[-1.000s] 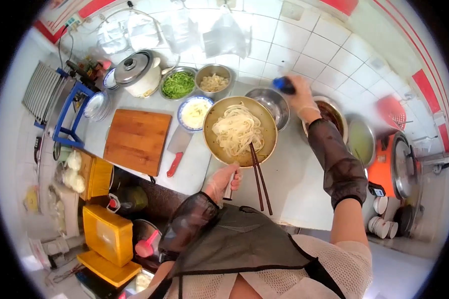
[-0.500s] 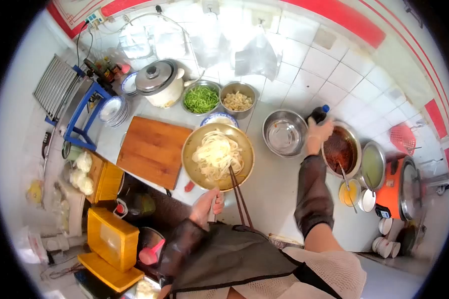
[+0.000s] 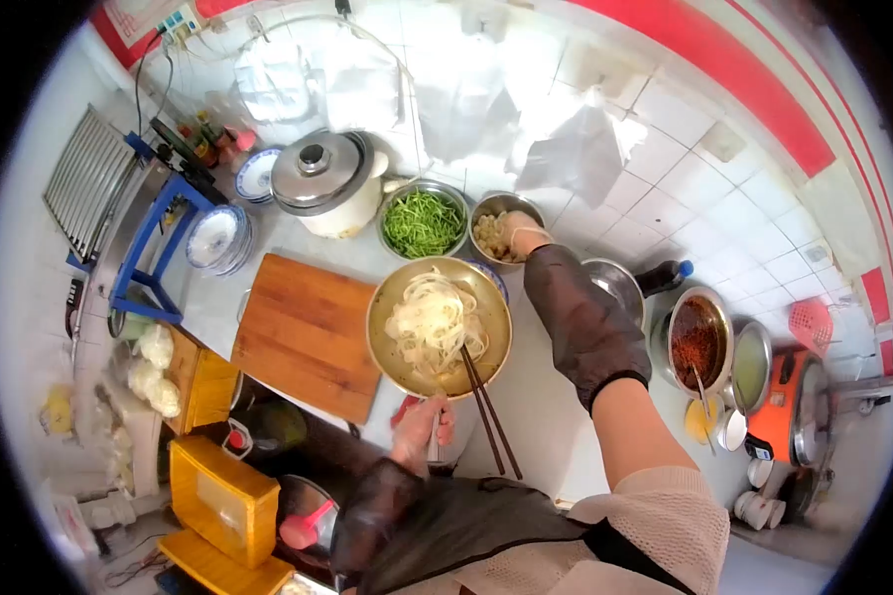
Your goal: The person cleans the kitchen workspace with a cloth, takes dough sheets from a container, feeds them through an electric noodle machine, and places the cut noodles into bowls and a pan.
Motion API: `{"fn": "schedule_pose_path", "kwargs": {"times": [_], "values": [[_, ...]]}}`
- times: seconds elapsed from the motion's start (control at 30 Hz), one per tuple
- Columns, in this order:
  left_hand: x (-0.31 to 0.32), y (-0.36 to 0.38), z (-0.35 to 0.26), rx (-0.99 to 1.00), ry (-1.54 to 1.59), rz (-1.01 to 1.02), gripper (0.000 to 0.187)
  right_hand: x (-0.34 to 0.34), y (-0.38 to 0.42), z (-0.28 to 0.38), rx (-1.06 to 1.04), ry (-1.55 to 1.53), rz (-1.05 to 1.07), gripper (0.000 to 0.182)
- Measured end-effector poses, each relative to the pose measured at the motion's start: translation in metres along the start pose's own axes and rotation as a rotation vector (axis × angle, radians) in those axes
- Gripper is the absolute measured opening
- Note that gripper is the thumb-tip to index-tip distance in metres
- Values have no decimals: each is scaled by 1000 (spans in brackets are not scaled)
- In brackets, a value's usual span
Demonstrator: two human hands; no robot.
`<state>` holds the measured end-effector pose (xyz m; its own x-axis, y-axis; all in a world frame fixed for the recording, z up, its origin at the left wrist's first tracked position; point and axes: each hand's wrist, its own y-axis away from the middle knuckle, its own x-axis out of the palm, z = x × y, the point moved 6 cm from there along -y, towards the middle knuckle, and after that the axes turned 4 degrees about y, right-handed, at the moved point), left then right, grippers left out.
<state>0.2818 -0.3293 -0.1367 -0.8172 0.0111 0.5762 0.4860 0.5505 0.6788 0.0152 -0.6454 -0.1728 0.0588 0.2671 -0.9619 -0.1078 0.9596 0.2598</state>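
Observation:
My left hand (image 3: 423, 428) is closed around the handle (image 3: 434, 449) of a round metal pan (image 3: 391, 364). White noodles (image 3: 430, 315) lie heaped in the pan. A pair of dark chopsticks (image 3: 489, 410) leans over its rim, tips in the noodles and far ends toward my apron. My right hand (image 3: 523, 236) reaches into a steel bowl (image 3: 507, 200) of pale chopped pieces (image 3: 488, 236). Its fingertips are down among the pieces, so their grip is hidden. Left of that bowl stands another with green chopped vegetables (image 3: 423, 223).
A wooden cutting board (image 3: 306, 337) lies left of the pan. Behind are a lidded pot (image 3: 325, 183) and stacked plates (image 3: 216, 240). Rightward stand a partly hidden steel bowl (image 3: 617, 285), a dark blue-capped bottle (image 3: 664, 278), a bowl of red sauce (image 3: 698, 342) and an orange cooker (image 3: 776, 402).
My right hand has left the blue-capped bottle and swung left into the bowl of pale pieces. The left hand keeps hold of the pan handle. The camera view has shifted slightly.

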Motion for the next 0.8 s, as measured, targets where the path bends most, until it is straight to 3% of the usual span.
{"fn": "schedule_pose_path", "kwargs": {"times": [0.2,0.27,0.3,0.33,0.4,0.5,0.6,0.73,0.77,0.8], "values": [[15,-17,-23,-12,-38,-59,30,-101,82,36,15,-352,-39,47],[20,-18,-29,-27,-40,-45,26,-106,104,66,-257,-513,137,42],[18,-21,-28,-29,-42,-41,26,-93,100,57,-221,-790,326,42],[15,-24,-25,-38,13,-11,25,-87,86,48,-219,-789,326,42],[15,-24,-22,-46,71,17,25,-71,51,14,-11,-208,112,36],[15,-17,-25,-33,69,-35,30,-14,35,2,42,-111,-79,29],[8,-13,-25,-35,-34,-93,34,2,13,-11,-1,-105,-40,25],[5,-14,-18,-30,26,-16,32,-26,18,10,-26,-199,-102,26],[3,-16,-18,-27,31,-11,30,-15,15,25,-94,11,7,29],[3,-17,-18,-20,34,-14,30,-15,18,27,-101,13,5,29]]}}
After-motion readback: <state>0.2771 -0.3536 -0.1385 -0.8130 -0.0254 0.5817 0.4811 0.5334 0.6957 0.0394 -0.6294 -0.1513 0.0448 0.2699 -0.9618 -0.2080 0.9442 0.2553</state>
